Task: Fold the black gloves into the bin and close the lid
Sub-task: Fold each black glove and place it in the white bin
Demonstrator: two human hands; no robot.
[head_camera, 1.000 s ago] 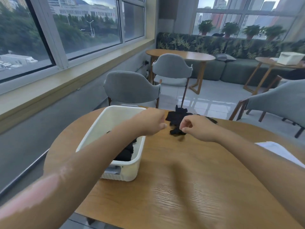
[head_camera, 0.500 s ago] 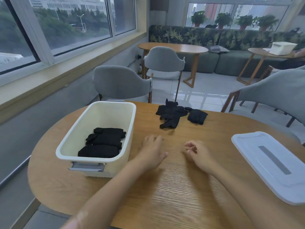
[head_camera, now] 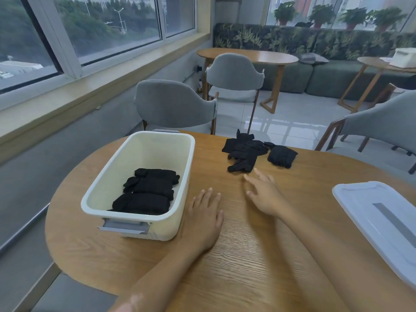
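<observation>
since half a second ago the right hand (head_camera: 264,194) has uncurled; its straight fingers (head_camera: 253,182) reach just short of the loose gloves (head_camera: 244,153), holding nothing. left hand (head_camera: 204,218) lies flat on the worktop (head_camera: 247,255), fingers spread, beside the bin (head_camera: 144,185).

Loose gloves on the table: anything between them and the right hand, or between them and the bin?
Nothing visible. The right hand is open just short of the loose gloves, with bare table between. The bin sits to their left, lid off.

We find no legible text, label, brand, number or sign on any surface here, the bin (head_camera: 144,212) and lid (head_camera: 380,224) included.
</observation>
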